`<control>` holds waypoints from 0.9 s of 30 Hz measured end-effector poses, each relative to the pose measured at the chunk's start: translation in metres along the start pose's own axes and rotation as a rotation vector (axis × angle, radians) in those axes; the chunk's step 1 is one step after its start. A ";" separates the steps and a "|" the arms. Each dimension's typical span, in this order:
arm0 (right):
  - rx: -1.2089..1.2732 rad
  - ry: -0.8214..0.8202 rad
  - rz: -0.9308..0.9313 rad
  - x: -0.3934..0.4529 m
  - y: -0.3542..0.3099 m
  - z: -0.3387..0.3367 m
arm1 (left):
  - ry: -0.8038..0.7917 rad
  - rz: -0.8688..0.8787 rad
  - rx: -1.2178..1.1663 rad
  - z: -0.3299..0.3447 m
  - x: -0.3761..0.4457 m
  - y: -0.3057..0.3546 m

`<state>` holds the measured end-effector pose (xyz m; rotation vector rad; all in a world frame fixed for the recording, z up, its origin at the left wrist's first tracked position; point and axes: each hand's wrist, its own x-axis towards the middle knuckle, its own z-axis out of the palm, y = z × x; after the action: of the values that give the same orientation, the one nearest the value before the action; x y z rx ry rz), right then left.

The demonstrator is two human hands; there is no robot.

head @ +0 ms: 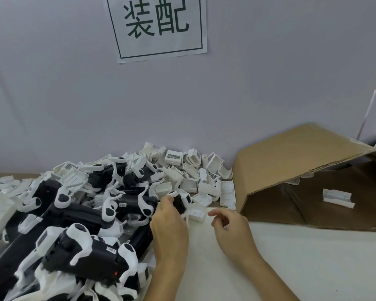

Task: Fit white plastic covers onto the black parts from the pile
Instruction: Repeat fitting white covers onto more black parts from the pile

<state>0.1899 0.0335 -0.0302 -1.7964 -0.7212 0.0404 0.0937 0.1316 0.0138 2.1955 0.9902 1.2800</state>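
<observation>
Black plastic part (179, 203) gripped in your left hand (168, 222) beside the cardboard box (302, 148), steadied for capping; your right hand (230, 224) hovers loose, holding nothing.

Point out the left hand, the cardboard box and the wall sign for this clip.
left hand (168, 222): head view, back of the hand, gripping a black part.
cardboard box (295, 153): head view, its raised top flap.
wall sign (156, 25): head view, middle of the printed sheet.
</observation>
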 end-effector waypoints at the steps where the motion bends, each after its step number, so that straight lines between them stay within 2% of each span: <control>1: 0.007 0.004 -0.005 0.000 0.000 0.000 | 0.020 0.032 -0.058 0.000 -0.001 0.001; 7: 0.047 0.011 -0.010 0.001 0.000 -0.001 | 0.032 0.065 -0.392 0.002 0.001 0.004; 12: 0.142 0.030 -0.056 -0.001 -0.006 -0.005 | -0.199 -0.238 -0.903 0.002 0.005 0.009; 17: 0.244 -0.060 -0.065 -0.002 -0.007 -0.008 | -0.405 -0.480 -1.274 -0.002 0.007 0.014; 20: 0.309 -0.088 -0.090 -0.002 -0.007 -0.011 | -0.469 -0.587 -1.388 -0.003 0.005 0.017; 27: 0.323 0.070 -0.121 0.000 -0.009 -0.010 | -0.468 -0.640 -1.600 -0.007 0.007 0.021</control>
<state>0.1894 0.0269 -0.0185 -1.4378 -0.7274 0.0128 0.0980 0.1223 0.0348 0.7196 0.1676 0.6620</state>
